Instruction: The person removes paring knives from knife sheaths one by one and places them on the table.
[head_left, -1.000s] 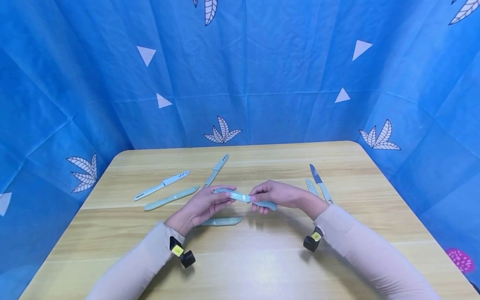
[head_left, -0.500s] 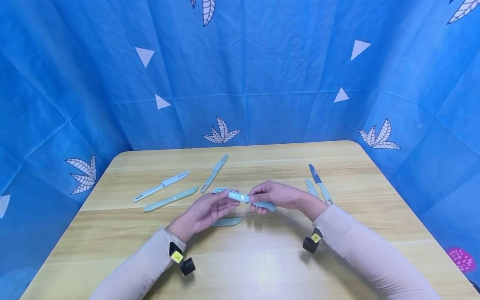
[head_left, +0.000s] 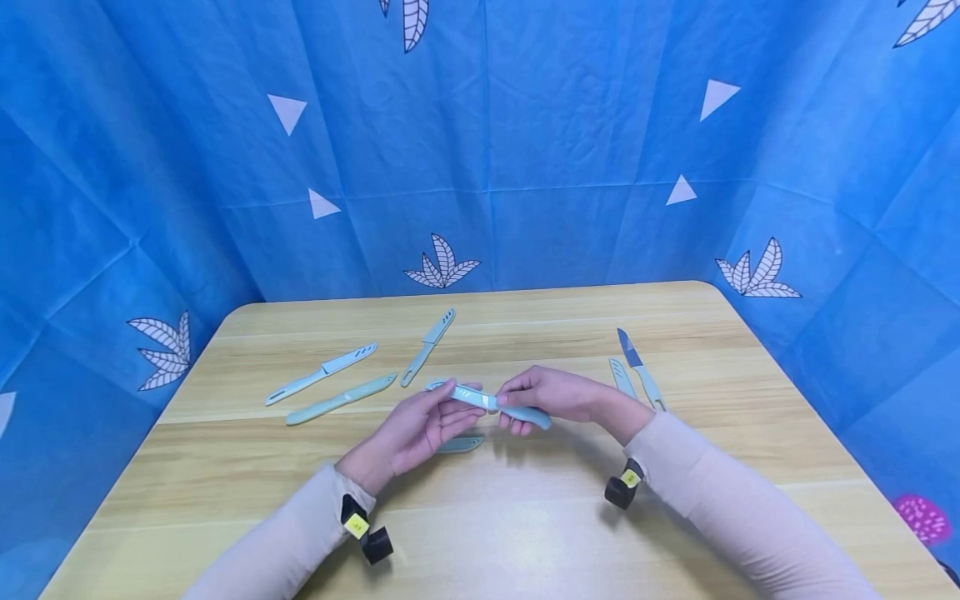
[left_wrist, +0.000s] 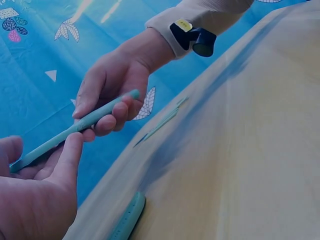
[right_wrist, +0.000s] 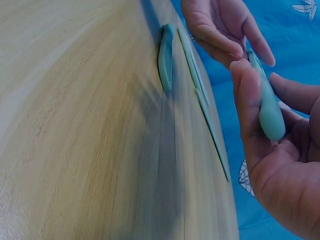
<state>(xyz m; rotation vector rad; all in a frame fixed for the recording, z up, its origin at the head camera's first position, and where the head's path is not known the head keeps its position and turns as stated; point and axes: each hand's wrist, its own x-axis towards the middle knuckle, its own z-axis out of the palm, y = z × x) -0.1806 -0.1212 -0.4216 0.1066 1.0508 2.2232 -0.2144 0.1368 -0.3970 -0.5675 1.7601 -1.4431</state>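
A pale blue-green knife in its slotted sheath (head_left: 471, 397) is held above the table between both hands. My left hand (head_left: 422, 427) has its thumb on top of the sheath and fingers beneath it, near the tip end. With thumb and curled fingers my right hand (head_left: 553, 395) grips the knife's handle (head_left: 534, 417), also seen as a rounded handle end (right_wrist: 272, 125) in the right wrist view. Below the left hand lies another blue-green knife piece (head_left: 461, 445), partly hidden by that hand.
On the table's left lie several sheathed knives: a blue one (head_left: 322, 373), a greener one (head_left: 341, 400) and one farther back (head_left: 427, 348). At the right, a bare knife (head_left: 649, 385) with a dark blade lies beside a loose sheath (head_left: 622, 377). Blue curtain (head_left: 487, 150) surrounds the table.
My left hand has shifted slightly right and toward me, covering more of the knife piece below and uncovering the handle of the far knife. The right hand has stayed nearly still on the handle.
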